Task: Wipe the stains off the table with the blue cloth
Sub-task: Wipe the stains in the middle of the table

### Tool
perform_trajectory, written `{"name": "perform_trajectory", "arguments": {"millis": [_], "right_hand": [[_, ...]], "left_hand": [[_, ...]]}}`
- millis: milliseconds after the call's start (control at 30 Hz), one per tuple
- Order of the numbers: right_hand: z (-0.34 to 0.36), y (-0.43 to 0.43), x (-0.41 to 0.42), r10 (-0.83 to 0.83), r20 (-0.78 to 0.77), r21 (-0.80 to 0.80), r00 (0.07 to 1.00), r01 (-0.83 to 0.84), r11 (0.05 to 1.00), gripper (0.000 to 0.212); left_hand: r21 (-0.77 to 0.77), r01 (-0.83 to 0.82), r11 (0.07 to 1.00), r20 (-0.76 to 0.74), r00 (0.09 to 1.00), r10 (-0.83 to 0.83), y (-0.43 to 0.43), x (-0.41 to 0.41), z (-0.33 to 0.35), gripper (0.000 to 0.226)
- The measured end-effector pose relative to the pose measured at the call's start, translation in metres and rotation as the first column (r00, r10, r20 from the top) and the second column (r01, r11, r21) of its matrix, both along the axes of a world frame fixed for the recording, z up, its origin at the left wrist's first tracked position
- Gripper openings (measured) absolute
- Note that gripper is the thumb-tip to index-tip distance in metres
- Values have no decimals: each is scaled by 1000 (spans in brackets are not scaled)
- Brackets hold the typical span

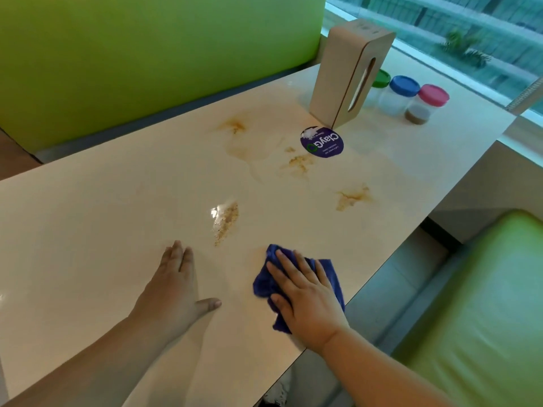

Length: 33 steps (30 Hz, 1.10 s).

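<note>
**Two hands and a cloth on a stained desk**

The right hand [305, 301] is lying flat on the crumpled blue cloth [264, 282] in the lower middle of the frame, near the right edge of the glossy cream desk [88, 230]. Its fingers [293, 268] are straight and slightly spread, pressing the fabric down rather than pinching it. The left hand [176, 289] is resting palm-down on the surface just left of the cloth and apart from it, with fingers close together and the thumb stretched out sideways.

Brownish stains are showing beyond the hands. A grainy patch [226, 221] is at the centre of the frame, a smear [352, 198] is lying toward the right edge, and two more [298, 163], [233, 126] are in the upper middle. A round purple sticker [323, 142] is sitting beside them.

Just behind the sticker, an upright beige tissue box [349, 74] is standing in the upper right. Three clear jars are lining up to its right, lidded green [382, 79], blue [404, 86] and pink [433, 95]. Green padded seats [484, 289] are flanking the desk.
</note>
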State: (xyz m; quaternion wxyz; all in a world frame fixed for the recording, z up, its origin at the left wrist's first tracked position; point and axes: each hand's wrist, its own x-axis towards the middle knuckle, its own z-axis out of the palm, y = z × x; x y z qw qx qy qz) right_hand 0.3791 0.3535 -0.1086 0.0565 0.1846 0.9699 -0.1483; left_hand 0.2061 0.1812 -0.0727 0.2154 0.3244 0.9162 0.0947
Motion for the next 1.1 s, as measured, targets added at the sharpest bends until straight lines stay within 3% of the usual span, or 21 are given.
{"name": "perform_trajectory", "arguments": {"millis": [267, 400, 533, 700, 900, 1000, 1100], "right_hand": [[-2, 78, -31, -241, 45, 98, 969, 236, 967, 55], [-4, 32, -23, 59, -5, 15, 998, -59, 998, 56], [-6, 39, -36, 293, -20, 35, 956, -292, 956, 57], [-2, 65, -84, 111, 34, 82, 993, -114, 990, 67], [-2, -5, -77, 369, -34, -6, 929, -369, 929, 53], [0, -3, -108, 345, -1, 16, 939, -345, 939, 56], [1, -8, -121, 264, 23, 33, 964, -265, 964, 59]], "left_hand": [[-80, -1, 997, -3, 1000, 0, 3, -3, 1, 117], [-87, -16, 996, 11, 1000, 17, 4, -4, 0, 119], [-83, -31, 996, 23, 999, 33, 4, -3, 3, 120], [-56, -49, 997, 38, 998, 51, 2, -2, 2, 120], [-18, 11, 1000, 42, 999, -10, -6, -7, 3, 119], [-5, 50, 999, 31, 998, -49, -21, -17, 1, 119], [-8, -36, 999, -7, 999, 36, -37, -29, 3, 118]]}}
